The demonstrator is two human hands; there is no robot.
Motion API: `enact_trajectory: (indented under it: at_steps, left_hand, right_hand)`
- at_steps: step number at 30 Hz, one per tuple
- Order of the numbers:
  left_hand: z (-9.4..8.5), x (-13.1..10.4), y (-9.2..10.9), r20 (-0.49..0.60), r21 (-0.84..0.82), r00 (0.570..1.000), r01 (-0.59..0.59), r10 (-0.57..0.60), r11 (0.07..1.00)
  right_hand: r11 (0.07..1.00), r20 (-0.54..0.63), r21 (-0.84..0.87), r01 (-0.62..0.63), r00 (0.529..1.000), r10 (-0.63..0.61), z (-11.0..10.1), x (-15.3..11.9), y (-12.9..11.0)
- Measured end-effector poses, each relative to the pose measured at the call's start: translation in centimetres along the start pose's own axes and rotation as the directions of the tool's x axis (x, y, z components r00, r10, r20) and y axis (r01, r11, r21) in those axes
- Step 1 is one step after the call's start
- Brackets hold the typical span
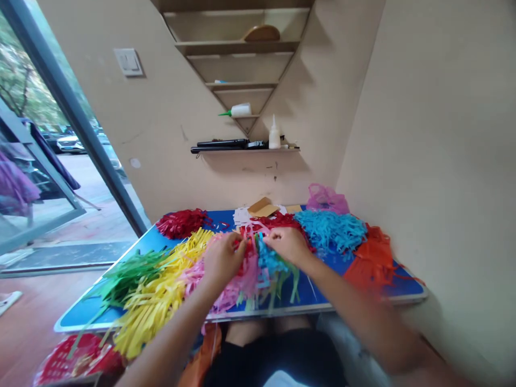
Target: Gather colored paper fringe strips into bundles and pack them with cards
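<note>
Multicoloured fringe (pixel 249 273), thin and flat-stripped, over blue table (pixel 83 312).
Its upper edge is pinched by closed fingertips of left hand (pixel 222 257) and right hand (pixel 288 244); the exact strand gripped is seemingly blurred.

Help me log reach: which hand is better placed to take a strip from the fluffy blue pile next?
Right, probably: the right hand is nearer the blue strip pile; the left hand is farther across, at the pink strips.

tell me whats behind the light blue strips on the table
A pink bag shows behind the light blue strips. Its lower part and the tabletop directly behind them are covered.
</note>
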State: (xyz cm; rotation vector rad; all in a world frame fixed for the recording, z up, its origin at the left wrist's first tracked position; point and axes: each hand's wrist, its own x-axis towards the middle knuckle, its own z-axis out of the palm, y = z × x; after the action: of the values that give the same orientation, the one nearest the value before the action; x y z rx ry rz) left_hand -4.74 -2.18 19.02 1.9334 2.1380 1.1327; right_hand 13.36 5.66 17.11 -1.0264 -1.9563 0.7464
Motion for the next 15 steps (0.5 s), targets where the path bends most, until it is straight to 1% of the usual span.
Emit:
enact_trajectory:
  at_steps: [2,4,5,7,9,11,13,15]
  left_hand:
    - [1.9,-2.5,0.2,0.001,-0.060,1.000,-0.021,0.021,0.998]
    - [3.5,-4.9,0.2,0.025,-0.139,0.998,-0.052,0.056,0.989]
    - [4.2,-5.9,0.1,0.043,-0.190,0.997,-0.055,0.065,0.980]
    - [5.1,-7.4,-0.1,0.081,-0.314,0.996,-0.021,0.049,0.949]
    - [5.9,-8.2,-0.2,0.136,-0.459,0.991,0.057,0.007,0.887]
    - [6.4,-8.5,-0.2,0.189,-0.575,0.982,0.128,-0.022,0.808]
    - [7.0,-8.7,-0.2,0.218,-0.639,0.975,0.169,-0.034,0.751]
    - [7.4,-8.8,-0.2,0.224,-0.663,0.974,0.186,-0.044,0.725]
  right_hand:
    - [0.998,-0.014,0.062,0.003,1.000,-0.002,1.8,-1.9,0.1]
    - [0.988,0.003,0.153,0.005,1.000,-0.005,3.0,-3.7,0.5]
    - [0.979,0.019,0.205,0.001,1.000,-0.005,3.4,-4.4,0.8]
    - [0.952,0.065,0.304,-0.026,0.998,0.006,3.9,-5.4,1.2]
    - [0.918,0.103,0.389,-0.076,0.994,0.038,4.1,-5.8,1.6]
    - [0.878,0.114,0.460,-0.132,0.989,0.089,4.4,-5.9,1.9]
    - [0.833,0.121,0.521,-0.184,0.983,0.142,4.8,-6.0,2.1]
    - [0.782,0.152,0.575,-0.241,0.970,0.187,5.1,-6.1,2.2]
